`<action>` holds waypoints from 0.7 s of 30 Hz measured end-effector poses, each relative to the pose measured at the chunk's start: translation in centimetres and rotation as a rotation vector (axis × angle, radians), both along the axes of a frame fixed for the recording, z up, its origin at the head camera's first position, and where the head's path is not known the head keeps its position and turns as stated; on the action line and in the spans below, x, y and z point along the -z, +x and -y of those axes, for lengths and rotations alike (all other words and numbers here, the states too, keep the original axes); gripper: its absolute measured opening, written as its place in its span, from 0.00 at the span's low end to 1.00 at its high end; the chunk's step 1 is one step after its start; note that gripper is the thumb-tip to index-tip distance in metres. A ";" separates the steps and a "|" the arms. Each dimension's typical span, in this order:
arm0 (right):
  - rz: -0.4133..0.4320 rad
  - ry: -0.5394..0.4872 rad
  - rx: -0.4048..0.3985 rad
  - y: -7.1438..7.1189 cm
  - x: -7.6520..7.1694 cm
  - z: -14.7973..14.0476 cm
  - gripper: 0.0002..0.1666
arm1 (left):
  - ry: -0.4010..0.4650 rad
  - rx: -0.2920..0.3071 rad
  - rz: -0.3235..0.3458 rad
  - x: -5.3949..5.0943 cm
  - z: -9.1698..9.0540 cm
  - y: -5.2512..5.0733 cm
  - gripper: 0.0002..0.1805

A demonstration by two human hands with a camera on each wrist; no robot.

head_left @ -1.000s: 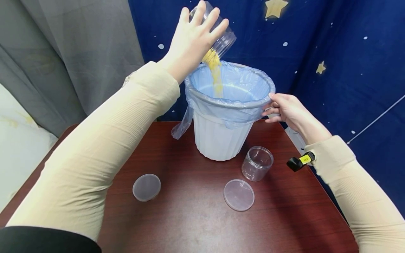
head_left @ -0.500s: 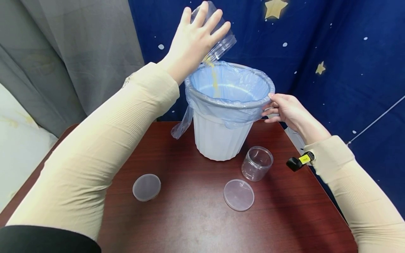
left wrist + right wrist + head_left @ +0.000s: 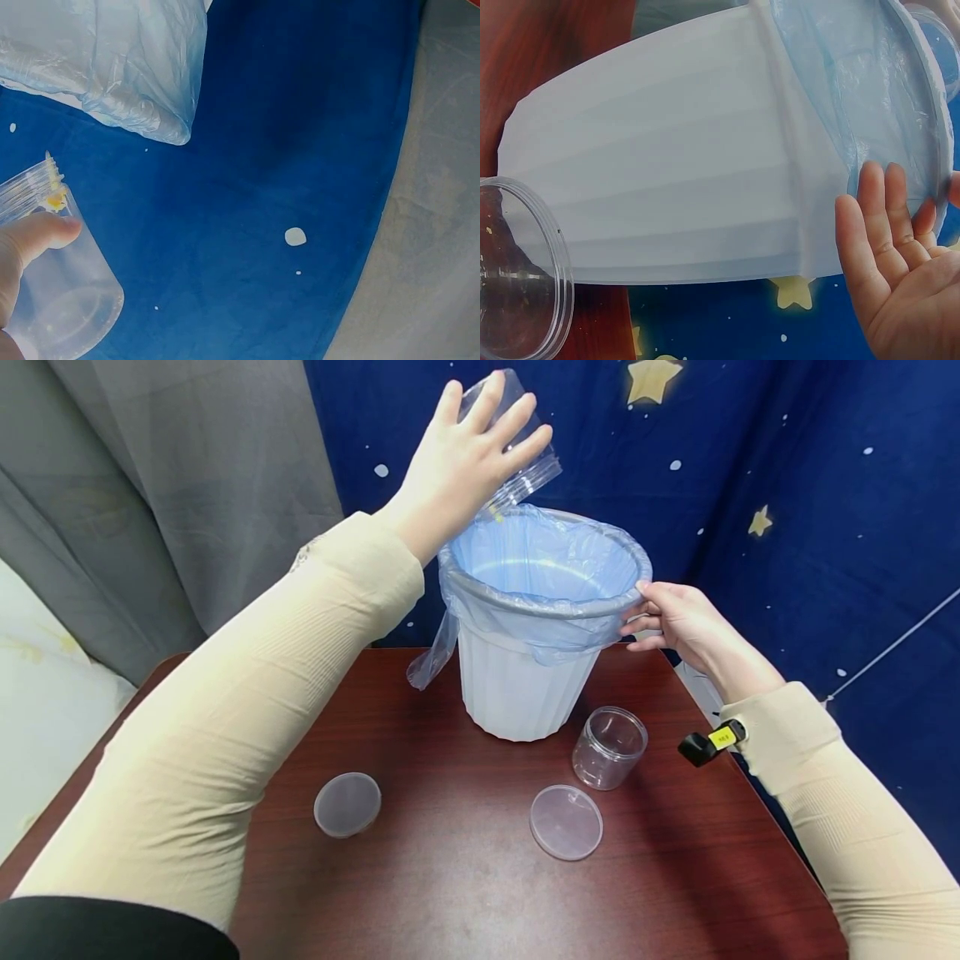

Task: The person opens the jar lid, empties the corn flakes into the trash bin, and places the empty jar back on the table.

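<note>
My left hand [image 3: 465, 456] grips a clear plastic jar [image 3: 534, 472], tipped mouth-down above a white trash bin [image 3: 521, 689]. Its fingers spread over one side, and the left wrist view shows the thumb on the other. A few yellow bits [image 3: 56, 200] cling at the jar's mouth; the rest of the jar looks see-through. A blue bag [image 3: 562, 556] lines the bin and folds over its rim. On the rim's right side, my right hand [image 3: 682, 620] pinches with the thumb on top and the index finger below. Its other fingers lie along the outside. The bin's bottom inside is hidden.
A second clear jar [image 3: 610, 750] stands open at the bin's front right on the brown table [image 3: 450, 877]. Two round lids lie flat: one lid [image 3: 566, 823] near that jar, another lid [image 3: 347, 805] at left. A starry blue curtain [image 3: 750, 460] hangs behind.
The stream of yellow bits from the jar has thinned and stopped, leaving a few at its mouth. My left hand has tipped the jar further and lowered slightly. The right hand stays put.
</note>
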State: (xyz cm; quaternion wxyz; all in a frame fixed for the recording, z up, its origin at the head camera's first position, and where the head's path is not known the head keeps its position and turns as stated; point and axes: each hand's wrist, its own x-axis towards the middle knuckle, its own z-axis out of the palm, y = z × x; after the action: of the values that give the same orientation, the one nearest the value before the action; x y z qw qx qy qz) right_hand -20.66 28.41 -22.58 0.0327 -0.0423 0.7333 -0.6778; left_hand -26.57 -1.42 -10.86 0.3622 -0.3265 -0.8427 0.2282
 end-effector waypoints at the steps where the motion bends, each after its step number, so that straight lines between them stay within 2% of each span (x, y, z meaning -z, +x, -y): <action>1: 0.000 0.002 0.000 0.0 0.0 0.0 0.17 | -0.002 0.002 0.000 0.0 0.0 0.0 0.44; 8: 0.000 0.005 0.002 0.0 0.0 0.0 0.18 | -0.038 0.016 -0.019 0.1 0.0 0.1 0.45; 17: 0.004 -0.013 0.002 0.1 0.0 0.0 0.16 | -0.112 0.033 -0.105 0.4 0.0 0.3 0.44; 21: 0.008 -0.020 0.003 0.1 0.0 0.0 0.15 | -0.145 0.030 -0.118 0.6 -0.1 0.3 0.47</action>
State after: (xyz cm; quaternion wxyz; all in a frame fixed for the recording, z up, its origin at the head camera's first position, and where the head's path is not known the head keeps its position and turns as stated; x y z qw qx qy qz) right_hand -20.51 28.45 -22.58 0.0343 -0.0390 0.7265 -0.6852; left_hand -26.32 -1.33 -11.43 0.3901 -0.3506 -0.7962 0.3017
